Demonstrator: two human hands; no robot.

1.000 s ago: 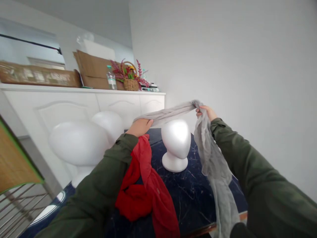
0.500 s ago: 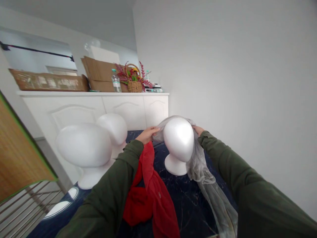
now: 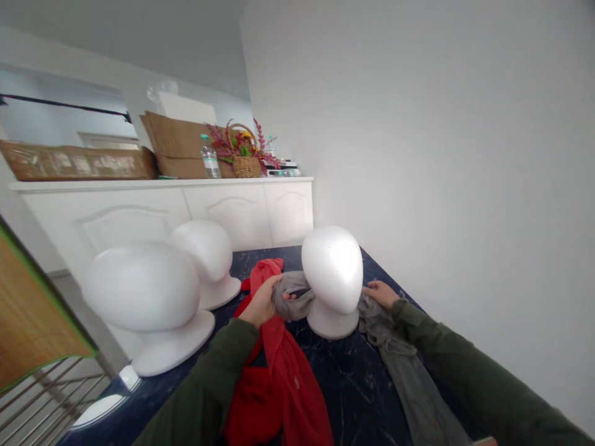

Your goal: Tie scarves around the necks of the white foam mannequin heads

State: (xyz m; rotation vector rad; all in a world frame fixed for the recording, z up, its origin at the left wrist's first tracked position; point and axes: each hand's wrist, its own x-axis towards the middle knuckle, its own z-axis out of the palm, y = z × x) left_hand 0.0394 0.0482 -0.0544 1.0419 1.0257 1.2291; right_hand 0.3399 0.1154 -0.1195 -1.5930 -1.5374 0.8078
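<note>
Left hand (image 3: 261,301) fisted; right hand (image 3: 382,293) flat, arms extended.

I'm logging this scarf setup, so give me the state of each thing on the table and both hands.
Grey scarf: wrapped round the neck of the right foam head, tail trailing on the table.
Right foam head: upright, top bare.
Red scarf: draped under the left arm, crumpled.
Two left foam heads: upright, bare.
Left hand: gripping the grey scarf.
Right hand: resting on the grey scarf.

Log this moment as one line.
left hand: grips grey scarf and red scarf | right hand: on grey scarf | scarf round neck of foam head | table
</note>
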